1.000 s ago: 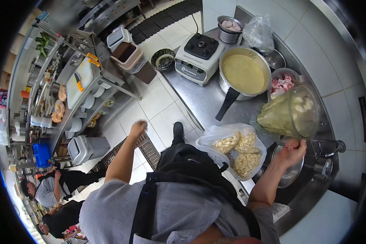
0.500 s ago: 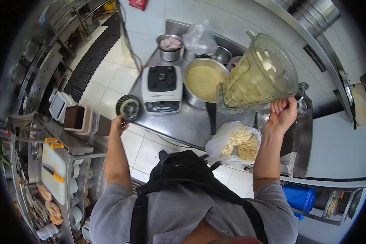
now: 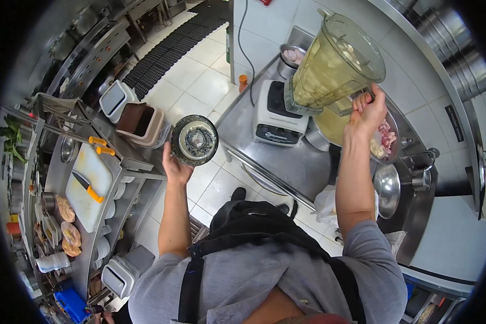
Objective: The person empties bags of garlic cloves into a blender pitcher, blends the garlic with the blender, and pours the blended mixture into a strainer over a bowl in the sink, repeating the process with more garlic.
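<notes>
My left hand grips the rim of a round blender lid, dark with a clear centre, out over the floor left of the counter. My right hand is closed round the handle of a large clear blender jar. Pale chunks and yellowish liquid fill much of the tilted jar. Its foot is close to the top of the white blender base; whether they touch I cannot tell. Behind the jar, a pot of yellowish liquid is partly hidden.
A bowl of pink meat pieces, a metal bowl and a plastic bag lie at the right. On the left shelf, a knife rests on a cutting board. Bins stand nearby. Another person's hand shows bottom left.
My view has turned left. The jar has moved from beside the pot to the blender base. My left hand has lifted the lid, turning it more toward me.
</notes>
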A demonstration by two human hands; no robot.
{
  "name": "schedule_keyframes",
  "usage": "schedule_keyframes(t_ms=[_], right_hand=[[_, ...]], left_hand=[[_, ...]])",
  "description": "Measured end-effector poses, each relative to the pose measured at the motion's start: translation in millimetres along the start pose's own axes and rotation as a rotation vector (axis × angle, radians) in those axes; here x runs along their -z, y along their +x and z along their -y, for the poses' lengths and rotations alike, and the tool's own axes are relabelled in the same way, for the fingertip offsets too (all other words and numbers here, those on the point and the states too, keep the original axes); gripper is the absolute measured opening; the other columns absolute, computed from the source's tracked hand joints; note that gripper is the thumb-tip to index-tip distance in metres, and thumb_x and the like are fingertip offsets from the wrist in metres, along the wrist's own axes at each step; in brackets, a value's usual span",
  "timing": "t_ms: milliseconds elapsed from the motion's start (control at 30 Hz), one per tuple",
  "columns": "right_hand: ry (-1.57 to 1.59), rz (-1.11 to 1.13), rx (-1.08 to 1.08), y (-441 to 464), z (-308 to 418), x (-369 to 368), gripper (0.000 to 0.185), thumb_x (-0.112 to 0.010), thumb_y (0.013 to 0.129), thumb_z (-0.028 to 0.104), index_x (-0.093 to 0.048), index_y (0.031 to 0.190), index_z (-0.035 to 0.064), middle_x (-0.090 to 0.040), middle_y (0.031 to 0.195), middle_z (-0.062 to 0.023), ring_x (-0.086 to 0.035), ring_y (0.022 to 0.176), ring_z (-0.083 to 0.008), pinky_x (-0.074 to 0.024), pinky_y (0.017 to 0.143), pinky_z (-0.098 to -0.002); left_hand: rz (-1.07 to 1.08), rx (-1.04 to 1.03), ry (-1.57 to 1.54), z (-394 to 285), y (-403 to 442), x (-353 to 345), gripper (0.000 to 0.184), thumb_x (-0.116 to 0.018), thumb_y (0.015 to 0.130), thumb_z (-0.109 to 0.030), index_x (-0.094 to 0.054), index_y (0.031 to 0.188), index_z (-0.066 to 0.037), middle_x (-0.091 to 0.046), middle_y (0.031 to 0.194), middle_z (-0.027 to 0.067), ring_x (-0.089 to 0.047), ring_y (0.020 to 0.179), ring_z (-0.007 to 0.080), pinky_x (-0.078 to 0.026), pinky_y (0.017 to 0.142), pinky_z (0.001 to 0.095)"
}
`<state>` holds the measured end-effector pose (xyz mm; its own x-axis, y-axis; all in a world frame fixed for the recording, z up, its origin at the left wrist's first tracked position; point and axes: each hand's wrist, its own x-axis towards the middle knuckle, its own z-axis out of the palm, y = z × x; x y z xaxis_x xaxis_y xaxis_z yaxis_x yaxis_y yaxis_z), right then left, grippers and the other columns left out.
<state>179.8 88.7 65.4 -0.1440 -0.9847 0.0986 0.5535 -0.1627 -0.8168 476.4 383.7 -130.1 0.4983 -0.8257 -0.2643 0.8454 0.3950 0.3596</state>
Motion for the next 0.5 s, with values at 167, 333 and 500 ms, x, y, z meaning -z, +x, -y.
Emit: schedule_keyframes(t_ms=[167,333,500], right_hand=[[-0.043,-0.068,0.031,0.0,-43.5,-23.6,0.022,-0.06,0.08,0.016,-0.049,0.063,0.0068,-0.038,0.051,0.0013,-0.029,0.041,-0.0089,-0.0226,0.042,-0.0262],[-0.1,-0.092,0.065,-3.4,-69.7,-31.2,0.018,-0.06,0.08,0.016,-0.055,0.066,0.0048,-0.038,0.05,0.0017,-0.029,0.039,-0.0084,-0.0225,0.04,-0.0259],[-0.145,-0.129,0.078,-10.5,-74.6,-31.5,0.022,-0.06,0.079,0.015,-0.052,0.062,0.0053,-0.039,0.05,0.001,-0.031,0.04,-0.0088,-0.0243,0.04,-0.0257]], left_hand=[[-0.083,-0.065,-0.044,-6.4,-20.3,23.9,0.06,-0.041,0.086,-0.054,-0.048,0.132,-0.015,-0.053,0.129,0.0088,-0.053,0.114,0.0308,-0.048,0.078,0.0547],[-0.07,-0.105,-0.181,3.1,-30.8,15.8,0.05,-0.047,0.088,-0.042,-0.053,0.126,-0.011,-0.056,0.125,0.0114,-0.053,0.115,0.0303,-0.042,0.099,0.0491],[0.078,0.064,-0.214,6.6,-21.6,7.9,0.071,-0.044,0.084,-0.059,-0.04,0.137,-0.011,-0.045,0.135,0.0196,-0.041,0.123,0.0454,-0.037,0.094,0.0668]])
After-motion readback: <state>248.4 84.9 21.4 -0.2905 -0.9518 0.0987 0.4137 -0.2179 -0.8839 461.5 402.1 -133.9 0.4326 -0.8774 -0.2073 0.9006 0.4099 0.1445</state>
